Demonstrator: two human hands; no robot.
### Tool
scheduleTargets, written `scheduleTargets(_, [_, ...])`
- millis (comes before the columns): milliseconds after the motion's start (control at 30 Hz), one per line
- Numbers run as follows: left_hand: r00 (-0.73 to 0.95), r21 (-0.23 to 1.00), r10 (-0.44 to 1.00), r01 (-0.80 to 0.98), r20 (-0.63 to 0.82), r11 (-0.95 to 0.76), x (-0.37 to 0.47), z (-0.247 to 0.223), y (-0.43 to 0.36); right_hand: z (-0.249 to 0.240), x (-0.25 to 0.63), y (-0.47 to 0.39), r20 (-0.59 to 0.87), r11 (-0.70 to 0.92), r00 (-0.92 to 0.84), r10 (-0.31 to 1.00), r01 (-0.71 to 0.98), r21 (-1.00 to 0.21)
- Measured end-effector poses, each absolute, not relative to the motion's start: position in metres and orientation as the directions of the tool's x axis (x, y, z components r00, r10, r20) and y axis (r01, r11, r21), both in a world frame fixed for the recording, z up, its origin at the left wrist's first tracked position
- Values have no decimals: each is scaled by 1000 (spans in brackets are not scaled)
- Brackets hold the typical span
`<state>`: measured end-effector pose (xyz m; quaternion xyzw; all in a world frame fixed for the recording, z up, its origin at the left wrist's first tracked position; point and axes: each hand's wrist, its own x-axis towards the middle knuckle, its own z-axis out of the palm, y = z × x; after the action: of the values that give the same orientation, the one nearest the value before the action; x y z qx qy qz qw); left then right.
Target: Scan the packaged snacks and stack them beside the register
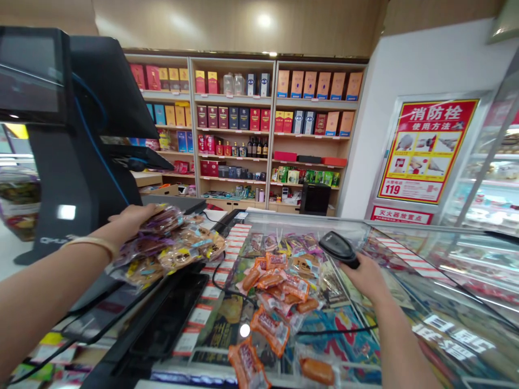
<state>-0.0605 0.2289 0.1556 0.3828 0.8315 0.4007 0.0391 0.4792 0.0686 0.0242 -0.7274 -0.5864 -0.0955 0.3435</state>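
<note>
My left hand (132,224), with a pale bangle on its wrist, grips a bunch of clear and purple snack packets (178,246) beside the checkout screens; its fingertips are hidden behind the packets. My right hand (367,273) is closed around the handle of a black barcode scanner (338,246), held over the glass counter (223,316). Between my hands lies a loose heap of orange-wrapped sausages (284,283). One sausage in a clear wrapper (317,371) lies closer to me. Behind the heap are more purple packets (302,243), partly covered.
A black checkout terminal (87,146) rises at the left. The scanner's black cable (336,330) crosses the glass. Shelves with boxed goods (233,132) line the back wall. At the right hangs a red and yellow fire-hydrant sign (430,148), near a lit display case (492,189).
</note>
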Motion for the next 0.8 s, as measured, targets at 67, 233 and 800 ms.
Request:
scheduleTargets(67, [-708, 679, 687, 588, 167, 441, -58, 157, 225, 26, 477, 68, 541, -65, 290, 789, 916, -397])
scheduleTargets(233, [-738, 671, 648, 579, 189, 463, -50, 163, 214, 30, 470, 67, 558, -17, 270, 785, 909, -417])
scheduleTargets(800, [488, 505, 857, 704, 169, -500, 233, 78, 183, 36, 469, 63, 537, 96, 237, 810, 848, -520])
